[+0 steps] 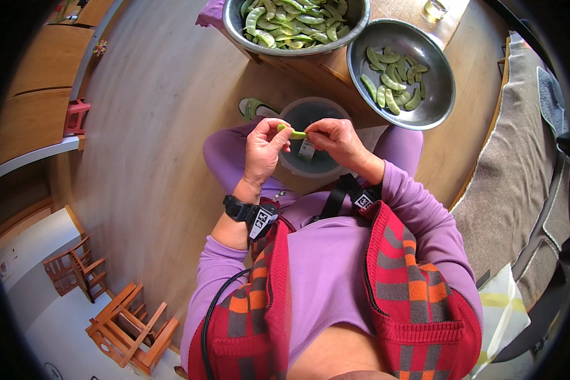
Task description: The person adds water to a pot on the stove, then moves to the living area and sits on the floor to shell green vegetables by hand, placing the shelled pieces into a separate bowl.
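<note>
A green bean pod (297, 135) is stretched between my two hands, above my lap. The fingers of my left hand (264, 147) grip one end of it. My right hand (341, 141) pinches the other end between thumb and fingertips. Directly below them stands a round grey bucket (313, 111) between my knees, with a white label partly hidden by my hands. Beyond it, a large metal basin (294, 50) heaped with flat green bean pods (289, 23) rests on a wooden table. To its right, a second metal basin (437, 102) holds a smaller scatter of pods (392, 83).
A green slipper (252, 108) lies on the wooden floor behind the bucket. A glass (436, 9) stands on the table (394, 8). A grey-brown covered couch (508, 156) runs along the right. At left are wooden chairs (133, 327) and a pink stool (77, 116).
</note>
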